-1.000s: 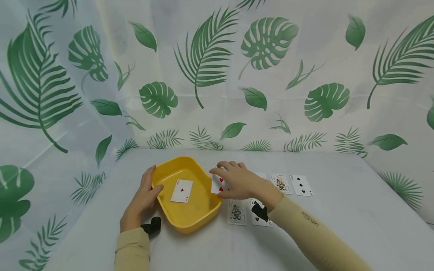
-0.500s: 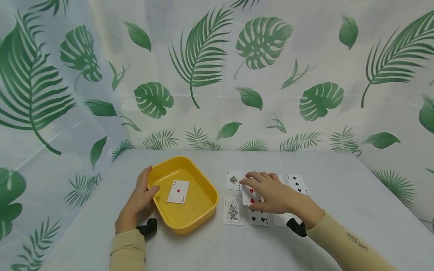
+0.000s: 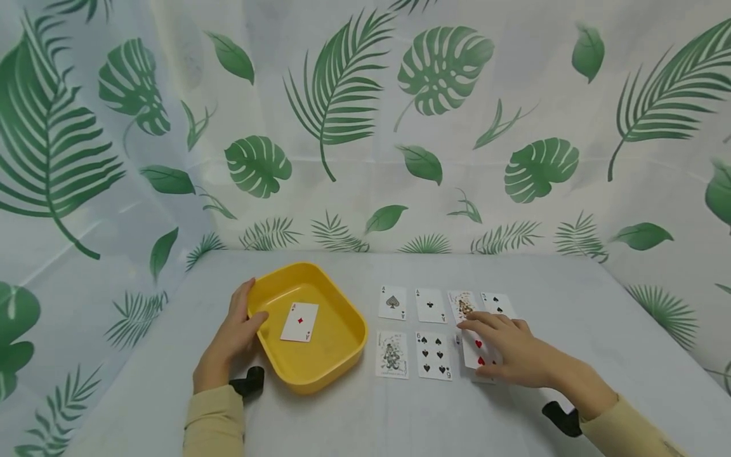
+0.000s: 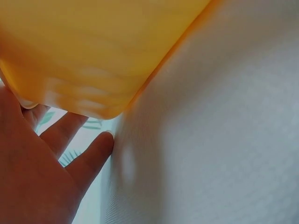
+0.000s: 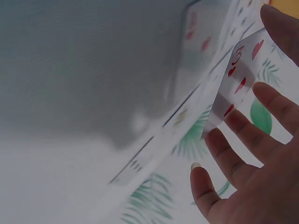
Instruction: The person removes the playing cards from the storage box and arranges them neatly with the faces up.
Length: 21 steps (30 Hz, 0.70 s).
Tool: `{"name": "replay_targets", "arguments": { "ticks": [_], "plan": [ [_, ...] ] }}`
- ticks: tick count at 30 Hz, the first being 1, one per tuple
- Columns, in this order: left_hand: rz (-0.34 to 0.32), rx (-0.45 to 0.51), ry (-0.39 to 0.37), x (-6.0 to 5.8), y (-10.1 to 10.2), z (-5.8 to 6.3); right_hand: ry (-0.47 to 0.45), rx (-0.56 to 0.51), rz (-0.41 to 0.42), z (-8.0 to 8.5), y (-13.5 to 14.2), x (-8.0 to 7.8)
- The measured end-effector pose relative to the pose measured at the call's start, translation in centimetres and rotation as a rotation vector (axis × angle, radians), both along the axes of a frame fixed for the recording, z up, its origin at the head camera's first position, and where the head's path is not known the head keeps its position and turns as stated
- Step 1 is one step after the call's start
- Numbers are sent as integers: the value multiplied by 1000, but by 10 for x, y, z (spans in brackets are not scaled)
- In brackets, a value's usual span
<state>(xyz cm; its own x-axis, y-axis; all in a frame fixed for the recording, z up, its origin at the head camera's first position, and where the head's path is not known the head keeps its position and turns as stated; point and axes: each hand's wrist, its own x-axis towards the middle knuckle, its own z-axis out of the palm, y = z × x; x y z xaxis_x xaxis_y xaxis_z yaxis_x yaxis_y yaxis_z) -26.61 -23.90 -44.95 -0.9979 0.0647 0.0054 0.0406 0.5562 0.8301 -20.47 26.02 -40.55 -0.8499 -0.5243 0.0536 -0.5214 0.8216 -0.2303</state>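
My left hand (image 3: 231, 336) grips the left side of a yellow plastic tray (image 3: 355, 355), thumb over the rim and fingers outside. An ace of diamonds (image 3: 299, 322) lies in the tray. My right hand (image 3: 516, 352) holds a hearts playing card (image 3: 477, 355) by its edges, between thumb and fingers. The right wrist view shows red hearts on the held card (image 5: 240, 86). Beneath it, partly hidden, is another card with red pips (image 5: 198, 35) on the table. The ace of clubs (image 3: 431, 306) and the six of spades (image 3: 434, 356) lie to its left.
Face-up cards form two rows: the ace of spades (image 3: 392, 303), a colourful joker (image 3: 460, 303) and a spade card (image 3: 495, 302) at the back, a grey joker (image 3: 391, 355) in front. A leaf-print curtain (image 3: 365, 152) encloses the white table (image 3: 320, 425).
My right hand has moved right with the hearts card, from beside the tray, past the six of spades, to over the card right of it. My left hand stays on the tray.
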Motion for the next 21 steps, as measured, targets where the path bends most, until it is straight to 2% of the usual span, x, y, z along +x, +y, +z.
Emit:
{"name": "replay_targets", "arguments": {
  "ticks": [12,16,21],
  "plan": [
    [2,-8,-7,0,0,0,-30,-8,-62,-11,40,8],
    [2,-11,-6,0,0,1,-67,-8,-90,-15,48,8],
    [3,-9,-5,-1,0,0,-86,-4,-86,-18,55,8]
  ]
}}
